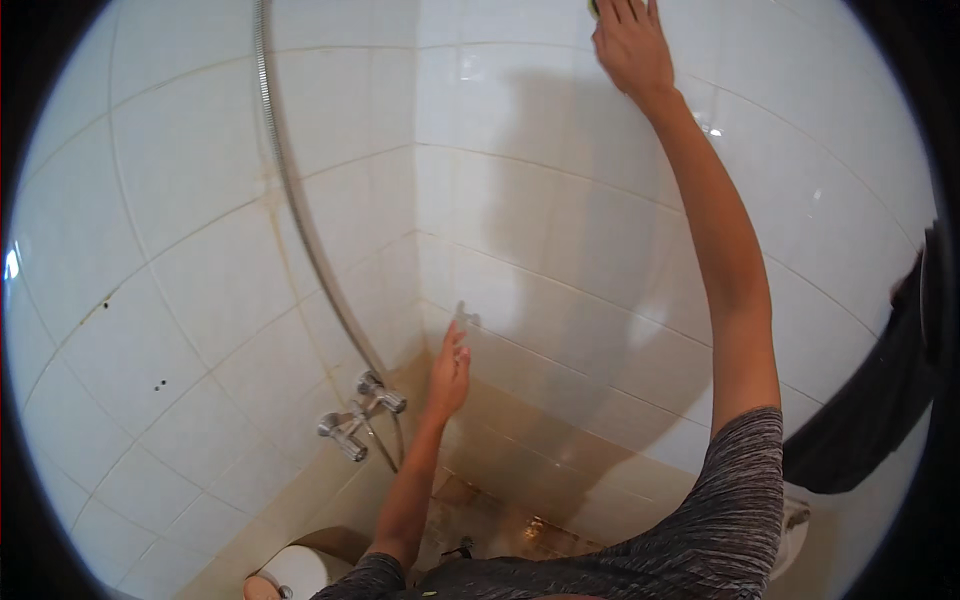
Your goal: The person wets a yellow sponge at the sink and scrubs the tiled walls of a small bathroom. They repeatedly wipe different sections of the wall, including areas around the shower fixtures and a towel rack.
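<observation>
My right hand (634, 45) is raised high against the white wall tiles (555, 172) at the top edge of the view. A small yellow-green and dark piece, perhaps a scouring sponge (592, 7), shows beside its fingers; most of it is cut off or covered. Lower down, near the tiled corner, my left hand (450, 375) is held up with its fingers apart and nothing in it. To its left, a chrome two-handle mixer tap (360, 416) is mounted on the left wall. A metal shower hose (289, 180) hangs down along that wall.
A white rounded container (300, 570) stands at the bottom left. Dark cloth (862, 405) hangs at the right, above part of a white fixture (791, 532). Brownish floor tiles (487, 517) lie below. Small dark holes (160, 385) mark the left wall.
</observation>
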